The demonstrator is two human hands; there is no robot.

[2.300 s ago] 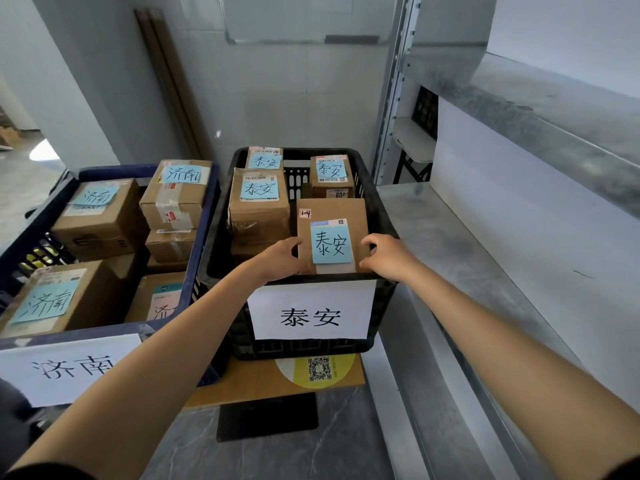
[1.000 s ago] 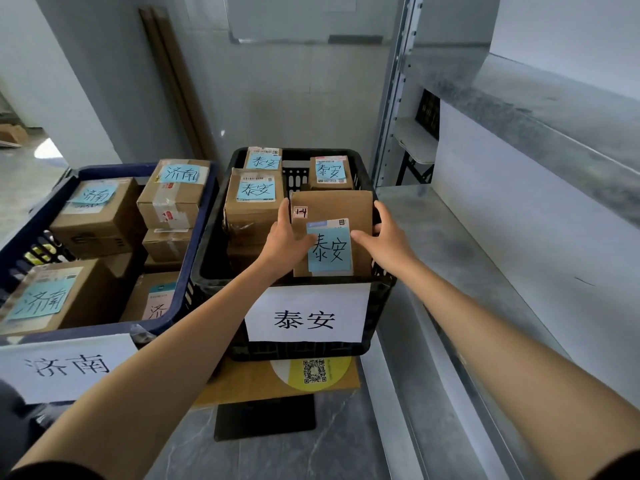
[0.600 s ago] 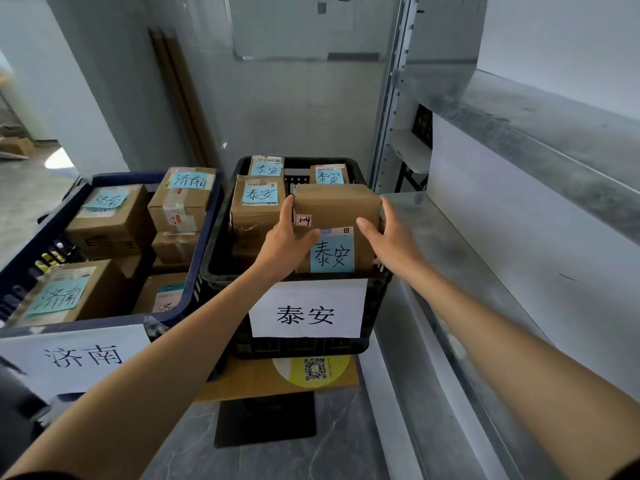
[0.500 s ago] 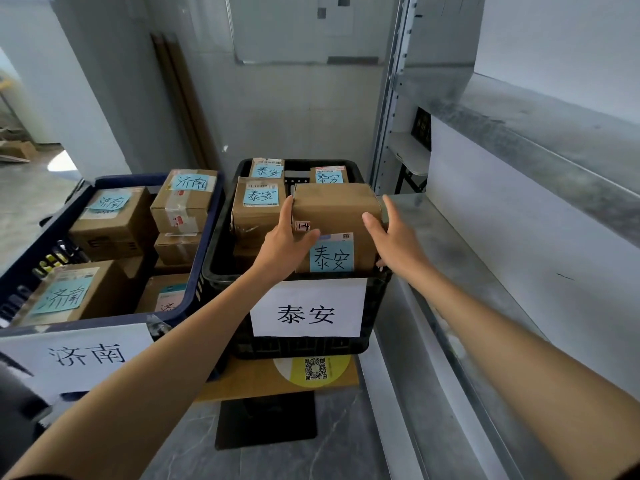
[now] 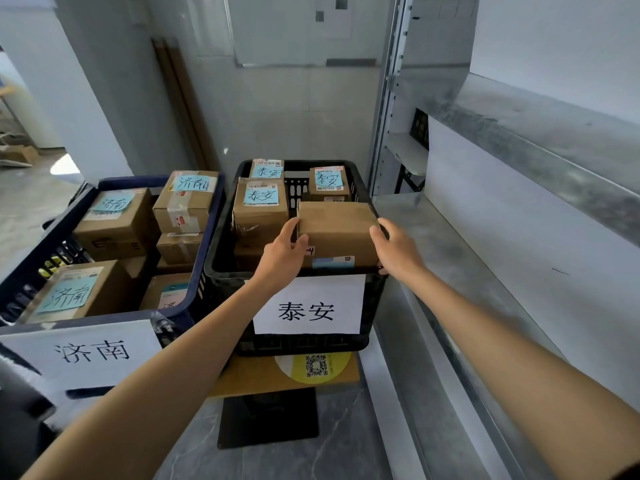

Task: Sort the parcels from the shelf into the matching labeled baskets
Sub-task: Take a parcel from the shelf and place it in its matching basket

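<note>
Holding cardboard parcel (image 5: pixel 337 230) over front-right corner of black 泰安 crate (image 5: pixel 223 271), left grip (image 5: pixel 282 256) clasping left edge, right grip (image 5: pixel 394 251) right edge; open gap front-left, metal shelf (image 5: pixel 436 237) just right.

Right now I'm holding the parcel (image 5: pixel 337 230) between my left hand (image 5: pixel 282 258) and right hand (image 5: pixel 394 252), and it's sitting in the front right corner of the 泰安 basket (image 5: pixel 216 271). A second parcel (image 5: pixel 260 211) is sitting just behind my left hand, with a third parcel (image 5: pixel 329 183) behind my grip. The 济南 basket (image 5: pixel 131 180) is sitting further left, and the shelf (image 5: pixel 450 244) is running along right of my right hand.
</note>
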